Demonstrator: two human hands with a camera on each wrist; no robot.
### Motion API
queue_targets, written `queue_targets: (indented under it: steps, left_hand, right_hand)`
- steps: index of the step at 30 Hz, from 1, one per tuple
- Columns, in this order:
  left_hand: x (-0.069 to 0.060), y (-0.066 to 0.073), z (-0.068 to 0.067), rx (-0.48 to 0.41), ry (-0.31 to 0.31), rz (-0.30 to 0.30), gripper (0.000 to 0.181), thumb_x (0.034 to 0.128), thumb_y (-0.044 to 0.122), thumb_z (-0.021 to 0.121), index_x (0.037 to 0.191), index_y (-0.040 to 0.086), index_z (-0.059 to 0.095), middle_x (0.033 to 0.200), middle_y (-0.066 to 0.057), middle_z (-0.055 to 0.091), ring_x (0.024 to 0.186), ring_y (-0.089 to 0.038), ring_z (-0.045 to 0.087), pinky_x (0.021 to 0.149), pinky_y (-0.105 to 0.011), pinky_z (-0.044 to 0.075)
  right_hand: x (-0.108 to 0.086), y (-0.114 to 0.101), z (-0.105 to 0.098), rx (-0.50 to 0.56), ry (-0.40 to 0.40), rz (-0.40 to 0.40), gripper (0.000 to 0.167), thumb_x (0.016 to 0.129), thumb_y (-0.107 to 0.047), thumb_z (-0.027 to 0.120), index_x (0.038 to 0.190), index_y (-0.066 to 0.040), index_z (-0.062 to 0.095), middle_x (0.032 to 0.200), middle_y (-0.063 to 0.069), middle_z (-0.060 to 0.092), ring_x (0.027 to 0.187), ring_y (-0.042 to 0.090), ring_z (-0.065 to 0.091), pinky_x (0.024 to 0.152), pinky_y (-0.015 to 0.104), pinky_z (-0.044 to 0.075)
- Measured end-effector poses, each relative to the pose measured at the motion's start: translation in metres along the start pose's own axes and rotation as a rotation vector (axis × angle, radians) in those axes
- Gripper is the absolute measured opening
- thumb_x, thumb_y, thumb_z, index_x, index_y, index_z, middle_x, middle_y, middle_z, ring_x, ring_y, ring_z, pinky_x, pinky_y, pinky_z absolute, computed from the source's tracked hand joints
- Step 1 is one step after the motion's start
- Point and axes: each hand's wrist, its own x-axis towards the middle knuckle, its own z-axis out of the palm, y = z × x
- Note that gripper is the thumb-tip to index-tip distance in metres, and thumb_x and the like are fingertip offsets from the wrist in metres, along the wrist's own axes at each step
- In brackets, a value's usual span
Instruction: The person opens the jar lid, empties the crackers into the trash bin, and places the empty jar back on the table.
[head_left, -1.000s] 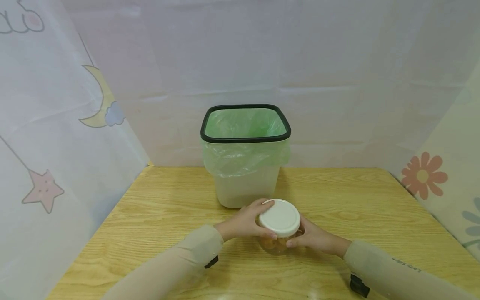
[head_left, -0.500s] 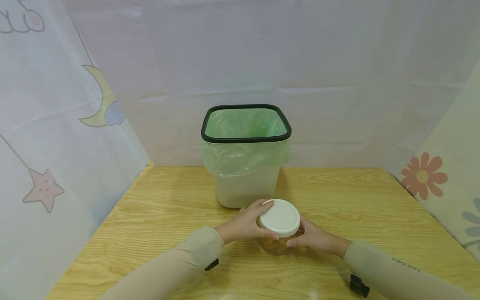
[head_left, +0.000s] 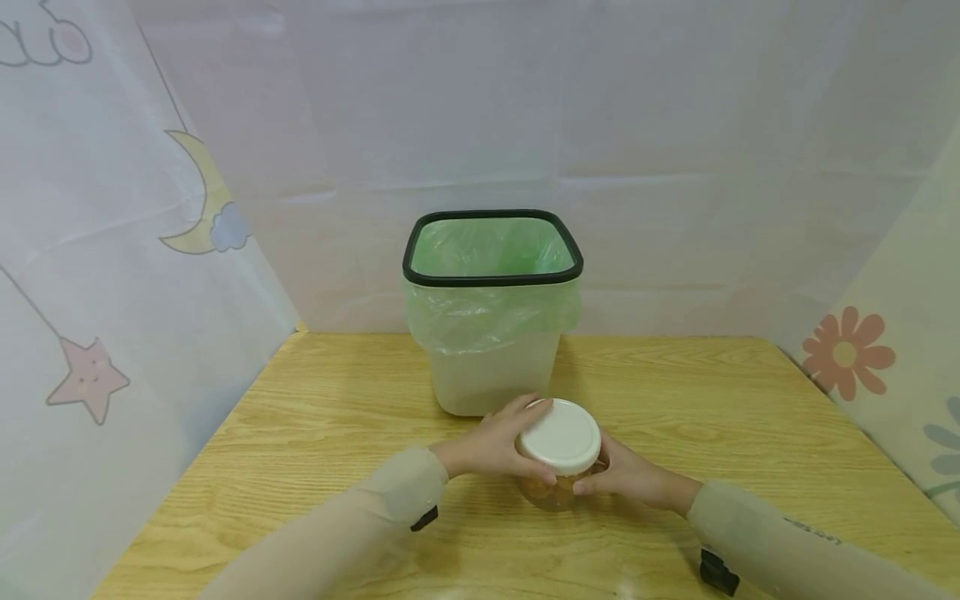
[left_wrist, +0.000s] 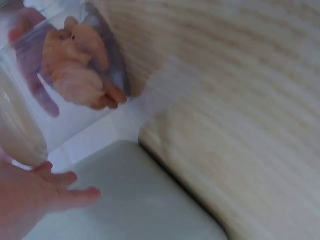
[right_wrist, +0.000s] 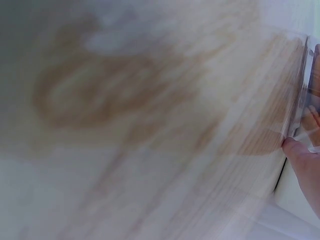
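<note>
A clear jar (head_left: 551,495) with a white lid (head_left: 564,438) stands on the wooden table, in front of the bin. My left hand (head_left: 491,442) grips the lid from the left, thumb on the near side and fingers over the far edge. From the right, my right hand (head_left: 633,477) holds the jar's body below the lid, its thumb at the front. Through the clear wall in the left wrist view show several orange-brown pieces (left_wrist: 77,75), their kind unclear. The left hand's fingers (left_wrist: 75,198) reach past the lid's rim there. The right wrist view catches only the right thumb (right_wrist: 300,152) against the jar.
Close behind the jar stands a white trash bin (head_left: 491,383) with a black rim (head_left: 491,282) and a green bag liner (head_left: 487,317). The wooden table (head_left: 675,392) extends to both sides. Printed cloth (head_left: 637,125) hangs behind and at the sides.
My left hand has shifted slightly, its fingertips a little farther to the right on the lid. The right hand, jar and bin look unmoved.
</note>
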Motion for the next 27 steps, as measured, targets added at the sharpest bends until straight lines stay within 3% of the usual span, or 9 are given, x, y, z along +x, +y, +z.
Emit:
queue_targets:
  steps: [4,10,19,27]
  left_hand:
    - [0.005,-0.002,-0.01,-0.049,-0.074,0.037,0.102,0.0789,0.029,0.083,0.157,0.016,0.018,0.16,-0.012,0.011,0.144,-0.028,0.016,0.113,-0.052,0.02]
    - [0.011,-0.009,-0.02,-0.111,-0.188,0.053,0.102,0.0808,0.02,0.081,0.157,0.016,0.014,0.161,-0.013,0.005,0.145,-0.026,0.01,0.114,-0.041,0.02]
    - [0.013,-0.015,-0.022,-0.112,-0.218,0.064,0.1,0.0809,0.019,0.081,0.157,0.018,0.017,0.161,-0.011,0.007,0.146,-0.023,0.007,0.116,-0.043,0.016]
    - [0.015,-0.023,-0.018,-0.134,-0.194,0.086,0.096,0.0813,0.019,0.081,0.156,0.015,0.021,0.16,-0.003,0.017,0.145,-0.017,0.015,0.114,-0.036,0.019]
  right_hand:
    - [0.001,0.001,0.0,0.002,-0.007,-0.024,0.094,0.089,-0.01,0.072,0.15,0.009,0.002,0.148,0.034,0.021,0.133,0.051,0.025,0.103,0.057,0.03]
    - [0.002,0.002,0.0,0.0,-0.014,-0.036,0.092,0.089,-0.009,0.071,0.15,0.007,0.004,0.148,0.031,0.023,0.133,0.042,0.03,0.103,0.051,0.033]
    - [0.001,0.002,0.0,0.005,-0.015,-0.022,0.095,0.089,-0.011,0.072,0.15,0.008,0.002,0.149,0.033,0.019,0.134,0.053,0.022,0.103,0.059,0.029]
    - [0.0,0.0,0.0,0.001,-0.019,-0.024,0.093,0.09,-0.011,0.071,0.15,0.007,0.002,0.149,0.033,0.02,0.134,0.05,0.024,0.103,0.056,0.03]
